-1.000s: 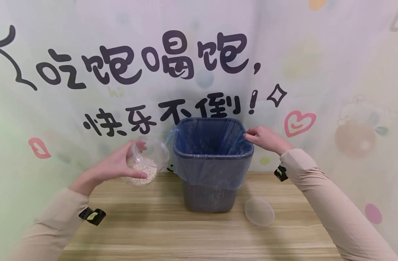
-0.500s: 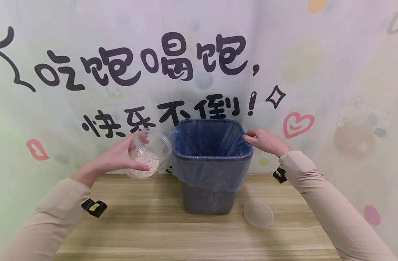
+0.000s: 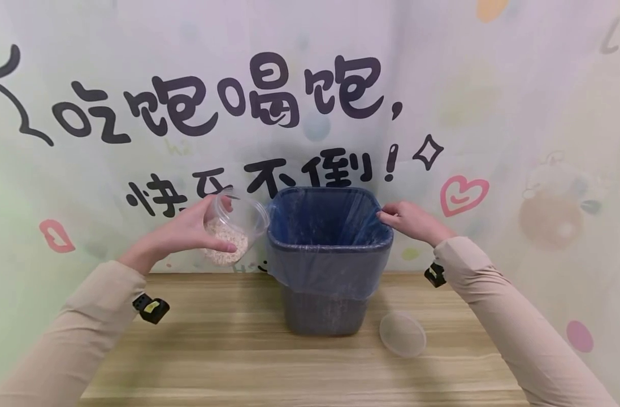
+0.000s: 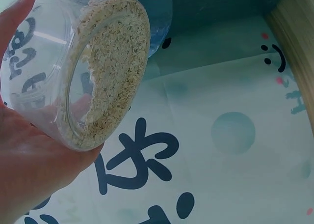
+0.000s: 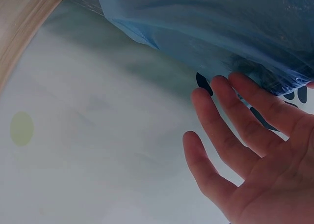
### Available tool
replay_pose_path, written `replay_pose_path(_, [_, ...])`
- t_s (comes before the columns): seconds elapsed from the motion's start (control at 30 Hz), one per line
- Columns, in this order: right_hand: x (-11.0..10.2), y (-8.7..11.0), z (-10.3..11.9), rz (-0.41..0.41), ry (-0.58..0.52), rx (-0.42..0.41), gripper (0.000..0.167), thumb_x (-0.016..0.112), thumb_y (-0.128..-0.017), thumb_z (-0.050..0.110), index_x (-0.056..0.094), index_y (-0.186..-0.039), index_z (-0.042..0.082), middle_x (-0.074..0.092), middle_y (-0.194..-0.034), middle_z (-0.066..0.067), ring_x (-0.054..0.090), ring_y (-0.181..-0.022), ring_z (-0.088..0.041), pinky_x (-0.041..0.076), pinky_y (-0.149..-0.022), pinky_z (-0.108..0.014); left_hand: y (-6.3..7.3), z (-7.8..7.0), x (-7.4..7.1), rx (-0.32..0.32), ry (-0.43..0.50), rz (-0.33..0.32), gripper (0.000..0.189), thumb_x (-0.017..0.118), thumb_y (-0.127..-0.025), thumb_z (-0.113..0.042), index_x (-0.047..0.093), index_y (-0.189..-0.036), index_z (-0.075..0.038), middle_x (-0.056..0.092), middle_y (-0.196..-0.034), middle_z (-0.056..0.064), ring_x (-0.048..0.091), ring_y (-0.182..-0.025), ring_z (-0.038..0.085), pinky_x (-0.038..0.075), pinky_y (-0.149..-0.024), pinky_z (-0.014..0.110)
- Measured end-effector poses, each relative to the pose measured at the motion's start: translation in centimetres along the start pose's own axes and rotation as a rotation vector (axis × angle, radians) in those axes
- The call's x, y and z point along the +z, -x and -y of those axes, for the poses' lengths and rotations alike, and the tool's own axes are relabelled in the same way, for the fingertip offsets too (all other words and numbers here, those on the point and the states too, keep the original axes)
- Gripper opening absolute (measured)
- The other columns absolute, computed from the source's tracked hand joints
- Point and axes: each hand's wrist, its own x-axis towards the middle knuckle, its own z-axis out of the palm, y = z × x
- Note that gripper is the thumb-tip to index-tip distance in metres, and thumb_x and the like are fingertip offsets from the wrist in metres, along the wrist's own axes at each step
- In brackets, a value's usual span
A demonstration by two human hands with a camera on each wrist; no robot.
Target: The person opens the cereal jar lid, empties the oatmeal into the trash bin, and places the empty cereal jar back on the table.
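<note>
In the head view my left hand grips a clear round plastic container, tilted with its mouth toward the bin. Pale, grain-like flakes lie in its lower part; the left wrist view shows them against its base. Left of the bin's rim, the container stays just outside the opening. A blue-grey trash can stands upright, its translucent bag folded over the rim. My right hand holds the can's right rim between thumb and fingers; in the right wrist view its other fingers spread loosely beside the bag.
A clear round lid lies flat on the wooden table, to the right of the can's base. Close behind the can hangs a pale printed backdrop with large black characters. Each wrist carries a small black device.
My left hand has lifted the container and brought it slightly right, closer to the can's rim. The flakes remain inside it. My right hand keeps its place on the rim.
</note>
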Motion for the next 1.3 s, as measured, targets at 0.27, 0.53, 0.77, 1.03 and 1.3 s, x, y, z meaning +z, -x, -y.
replay_pose_path(0.27, [-0.1,0.4,0.1,-0.019,-0.006,-0.036,0.041,0.048,-0.098,0.028,0.066,-0.102,-0.008,0.068,-0.094,-0.018,0.062,-0.086,-0.031,0.050,-0.079,-0.048,-1.6,-0.7,-0.5,0.003,-0.066,0.011,0.092,0.087,-0.070,-0.026,0.033,-0.139,0.001,0.049,-0.132,0.021,0.050,-0.113,0.032,0.042,-0.094,0.048])
replay_pose_path(0.53, [-0.1,0.4,0.6,0.002,0.032,0.027,0.036,0.048,-0.100,0.020,0.065,-0.108,-0.010,0.067,-0.100,-0.021,0.062,-0.090,-0.033,0.049,-0.084,-0.050,-3.2,-1.8,-1.1,0.002,-0.171,0.042,0.095,0.086,-0.070,-0.031,0.031,-0.141,0.001,0.053,-0.122,0.019,0.052,-0.107,0.032,0.047,-0.089,0.047])
replay_pose_path(0.77, [0.3,0.2,0.7,-0.005,0.043,0.022,0.032,0.048,-0.100,0.020,0.066,-0.100,-0.007,0.066,-0.089,-0.014,0.059,-0.080,-0.029,0.048,-0.077,-0.045,-4.1,-2.6,-1.4,0.032,-0.257,0.031,0.097,0.087,-0.068,-0.033,0.033,-0.139,0.003,0.053,-0.121,0.020,0.054,-0.106,0.033,0.046,-0.089,0.050])
replay_pose_path(1.03, [0.1,0.1,1.0,-0.005,0.019,0.037,0.030,0.048,-0.100,0.020,0.063,-0.101,-0.006,0.065,-0.090,-0.014,0.058,-0.083,-0.029,0.048,-0.077,-0.046,-4.7,-3.6,-1.3,0.033,-0.313,0.026,0.095,0.087,-0.067,-0.031,0.033,-0.138,0.002,0.050,-0.128,0.025,0.051,-0.112,0.039,0.045,-0.090,0.054])
replay_pose_path(1.3, [0.0,0.1,1.0,0.000,0.028,0.037,0.029,0.049,-0.100,0.018,0.062,-0.101,-0.007,0.065,-0.090,-0.015,0.058,-0.082,-0.029,0.048,-0.077,-0.046,-6.2,-4.8,-1.2,0.055,-0.389,0.061,0.090,0.086,-0.066,-0.026,0.036,-0.134,0.006,0.047,-0.133,0.027,0.047,-0.119,0.041,0.040,-0.097,0.054])
